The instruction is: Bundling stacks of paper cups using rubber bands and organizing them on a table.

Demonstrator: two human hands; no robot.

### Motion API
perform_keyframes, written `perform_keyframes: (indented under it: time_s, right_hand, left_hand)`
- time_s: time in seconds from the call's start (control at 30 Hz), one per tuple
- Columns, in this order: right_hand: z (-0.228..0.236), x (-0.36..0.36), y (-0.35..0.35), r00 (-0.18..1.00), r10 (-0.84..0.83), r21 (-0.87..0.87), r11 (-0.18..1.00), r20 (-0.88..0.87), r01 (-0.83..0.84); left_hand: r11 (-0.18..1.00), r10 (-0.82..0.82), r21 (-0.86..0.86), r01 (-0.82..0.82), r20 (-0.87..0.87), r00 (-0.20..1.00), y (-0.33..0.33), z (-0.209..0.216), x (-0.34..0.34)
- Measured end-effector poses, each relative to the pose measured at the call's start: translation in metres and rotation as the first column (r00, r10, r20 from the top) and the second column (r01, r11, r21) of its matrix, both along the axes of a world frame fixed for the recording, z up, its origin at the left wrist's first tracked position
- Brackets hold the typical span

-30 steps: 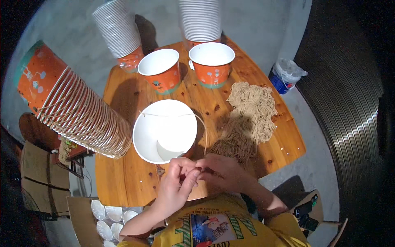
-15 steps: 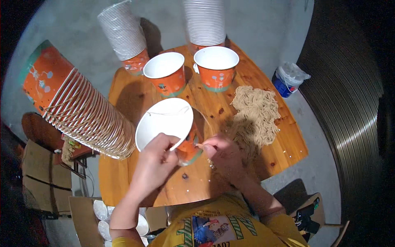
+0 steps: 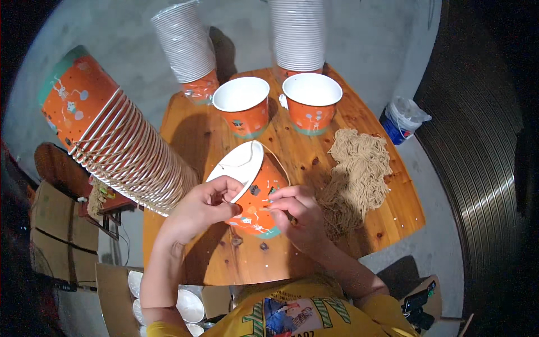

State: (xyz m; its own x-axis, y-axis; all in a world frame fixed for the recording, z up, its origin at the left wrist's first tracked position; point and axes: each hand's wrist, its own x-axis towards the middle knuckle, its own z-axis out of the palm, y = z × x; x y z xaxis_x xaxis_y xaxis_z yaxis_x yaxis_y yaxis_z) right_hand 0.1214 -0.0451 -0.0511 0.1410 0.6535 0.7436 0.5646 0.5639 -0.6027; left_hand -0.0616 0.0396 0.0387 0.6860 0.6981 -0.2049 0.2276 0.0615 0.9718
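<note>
An orange paper bucket (image 3: 255, 210) with a white inside and green base band leans tilted at the middle of the table, its mouth toward the left. My left hand (image 3: 196, 210) is closed on its rim, fingers inside the mouth and thumb outside. A thin tan cord (image 3: 278, 157) lies across the mouth and loops over the far side toward my right hand (image 3: 297, 216). The right fingers are pinched against the bucket's printed side, with what looks like the cord between them; its end is mostly hidden. Right of that hand lies a heap of tan cords (image 3: 362, 168).
Two upright orange buckets (image 3: 241, 115) (image 3: 313, 112) stand behind. Further back are two wrapped bucket stacks (image 3: 185, 42) (image 3: 297, 33). A long stack of corded buckets (image 3: 132, 143) leans at the left. A blue pail (image 3: 397, 132) stands on the floor at right.
The bucket has turned so its mouth faces more to the left and its printed side shows more. Both hands have shifted with it. The whole view has moved slightly.
</note>
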Motion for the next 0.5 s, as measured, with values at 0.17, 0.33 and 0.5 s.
perform_keyframes:
  time_s: [0.17,0.33,0.5]
  right_hand:
    - [-0.001,0.001,0.0,0.996,0.05,-0.064,0.996,-0.074,-0.054]
    - [0.006,0.006,-0.005,0.984,0.049,0.024,0.998,0.169,-0.053]
    - [0.014,0.001,0.0,0.972,0.067,0.104,0.99,0.226,-0.092]
  left_hand:
    - [0.997,-0.07,-0.02,0.07,0.005,0.998,0.006,-0.006,0.006]
    - [0.996,-0.06,-0.063,0.059,0.0,0.998,0.005,-0.001,0.015]
    - [0.998,-0.058,-0.009,0.058,-0.018,0.998,0.004,-0.006,0.015]
